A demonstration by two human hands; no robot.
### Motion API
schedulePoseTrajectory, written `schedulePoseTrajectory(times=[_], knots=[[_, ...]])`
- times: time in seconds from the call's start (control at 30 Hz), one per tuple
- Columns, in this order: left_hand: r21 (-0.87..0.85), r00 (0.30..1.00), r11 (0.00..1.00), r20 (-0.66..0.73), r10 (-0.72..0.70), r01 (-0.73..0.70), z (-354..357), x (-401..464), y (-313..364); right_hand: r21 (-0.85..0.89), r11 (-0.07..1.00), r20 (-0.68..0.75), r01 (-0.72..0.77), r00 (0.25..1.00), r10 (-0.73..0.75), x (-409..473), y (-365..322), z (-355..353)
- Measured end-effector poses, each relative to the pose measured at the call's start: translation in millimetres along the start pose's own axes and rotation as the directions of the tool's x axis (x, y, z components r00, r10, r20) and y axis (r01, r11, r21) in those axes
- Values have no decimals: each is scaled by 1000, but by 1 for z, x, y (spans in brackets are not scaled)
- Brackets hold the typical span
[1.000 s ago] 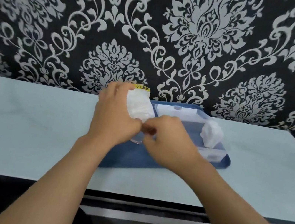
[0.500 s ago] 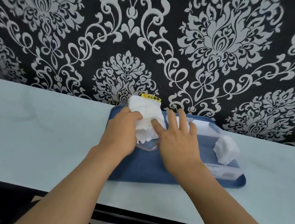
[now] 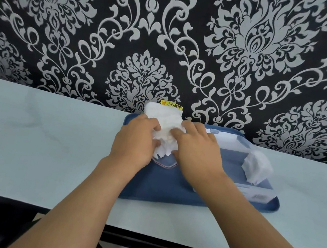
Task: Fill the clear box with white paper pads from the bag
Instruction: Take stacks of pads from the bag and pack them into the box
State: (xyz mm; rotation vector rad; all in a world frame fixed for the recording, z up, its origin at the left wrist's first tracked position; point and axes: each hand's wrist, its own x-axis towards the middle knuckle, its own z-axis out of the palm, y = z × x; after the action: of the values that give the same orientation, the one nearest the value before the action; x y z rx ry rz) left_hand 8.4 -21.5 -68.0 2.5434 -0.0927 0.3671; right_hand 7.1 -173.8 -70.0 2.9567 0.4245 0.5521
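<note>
A clear plastic bag of white paper pads (image 3: 163,119) stands on the left part of a blue tray (image 3: 158,190). My left hand (image 3: 136,141) grips the bag's left side. My right hand (image 3: 197,151) has its fingers on pads sticking out of the bag's open lower end (image 3: 164,150); whether it pinches them is hidden. A clear box (image 3: 255,191) lies on the right part of the tray, with a bunch of white pads (image 3: 257,167) inside it.
The tray sits on a pale blue table (image 3: 35,145) against a black and silver patterned wall (image 3: 172,38). A small yellow label (image 3: 171,104) shows on the wall behind the bag. The table's front edge runs just below my forearms.
The view shifted and drew closer. My right hand went from pinching at the bag's mouth, to spread fingers, to lying on the pads, which now stick out of the bag.
</note>
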Motion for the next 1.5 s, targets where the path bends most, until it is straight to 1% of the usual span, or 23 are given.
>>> schedulePoseTrajectory(times=[0.13,0.4,0.57,0.67,0.8,0.83,0.87,0.9,0.93,0.97,1.03,1.07,1.1,1.13,1.17,1.2,1.23,1.27,1.3,1.33,1.37,1.43,1.5], knots=[[26,1000,1000,-26,-1,1,-1,1,0,30,999,-9,-14,1000,14,2,-5,2],[-8,1000,1000,4,-9,9,0,0,-3,69,998,52,-6,999,2,3,2,-3],[5,999,1000,32,-1,1,-1,-1,-1,39,999,91,-28,996,25,7,0,1],[2,1000,1000,20,-12,12,1,-2,3,36,999,108,-9,994,5,7,-1,1],[55,997,997,-47,-58,61,1,-3,7,174,982,102,71,991,-89,-5,7,-5],[61,996,995,-50,-72,75,0,-3,7,235,966,68,105,990,-124,-11,10,-8],[60,996,995,-45,-79,81,0,-3,7,342,931,7,123,991,-134,-18,11,-12],[53,996,995,-29,-81,82,-1,-4,7,481,869,-55,116,993,-102,-25,13,-18],[48,997,996,-4,-73,74,-2,-4,6,621,779,-95,89,995,-38,-30,16,-24],[49,998,997,27,-60,59,-3,-3,5,738,673,-96,49,995,33,-34,21,-28],[30,999,999,49,-16,14,-9,-4,7,903,429,-23,-34,992,126,-40,32,-37],[-50,1000,998,0,27,-27,-14,-6,13,950,304,26,-72,988,151,-44,37,-42],[-188,994,979,-90,67,-83,-19,-9,20,975,199,64,-97,984,165,-46,42,-45],[-365,980,920,-182,78,-141,-22,-13,28,987,118,85,-107,980,179,-47,44,-46],[-549,976,821,-214,45,-158,-24,-18,39,993,52,92,-104,975,205,-48,46,-47],[-711,987,694,-163,-2,-117,-23,-23,52,996,-4,92,-94,967,237,-49,47,-49],[-838,997,544,-65,-30,-38,-21,-29,66,995,-52,96,-85,962,257,-49,47,-50],[-913,998,404,44,-46,59,-17,-34,79,993,-87,101,-81,959,264,-49,47,-51],[-944,989,293,135,-66,148,-10,-37,91,991,-108,109,-83,960,260,-50,45,-53],[-949,979,243,186,-86,201,-3,-39,100,987,-129,123,-93,961,247,-50,43,-53],[-943,974,249,203,-97,222,3,-41,107,982,-148,148,-115,961,235,-50,41,-52],[-909,980,366,179,-88,199,12,-46,117,964,-178,233,-195,945,227,-51,36,-52],[-896,981,398,181,-77,196,17,-46,119,962,-141,263,-233,929,259,-50,36,-53]])
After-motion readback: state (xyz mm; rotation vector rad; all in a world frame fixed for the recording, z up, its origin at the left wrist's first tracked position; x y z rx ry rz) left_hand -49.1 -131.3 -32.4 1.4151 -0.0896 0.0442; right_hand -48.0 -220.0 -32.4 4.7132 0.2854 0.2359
